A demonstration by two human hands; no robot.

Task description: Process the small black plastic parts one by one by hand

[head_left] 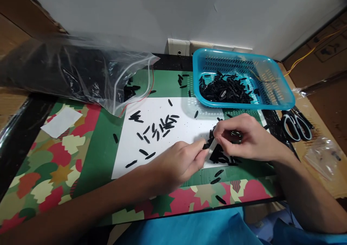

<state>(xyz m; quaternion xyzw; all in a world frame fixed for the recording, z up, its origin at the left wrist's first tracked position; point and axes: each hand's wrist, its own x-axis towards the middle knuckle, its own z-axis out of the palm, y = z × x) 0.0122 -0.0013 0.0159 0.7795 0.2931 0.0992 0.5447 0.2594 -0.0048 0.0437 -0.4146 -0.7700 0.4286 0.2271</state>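
Observation:
My left hand [184, 162] is closed in a pinch on a small black slender piece [205, 146], whose tip shows past the fingertips. My right hand [244, 136], also pinched, grips a narrow pale strip [213, 147] that slants down against the left fingertips. Whether the strip is a blade or something else, I cannot tell. Beneath and beside the right hand lies a heap of black pieces [223, 158], partly hidden by its fingers. More loose black pieces [166, 124] are scattered over the white paper [127, 144] to the left.
A blue plastic basket [282, 89] holding many black pieces stands at the back right. The clear zip bag [73, 71] at the back left is full of dark contents. Scissors [296, 127] and a small crumpled plastic bag [322, 158] lie at the right, a white paper scrap [62, 122] at the left.

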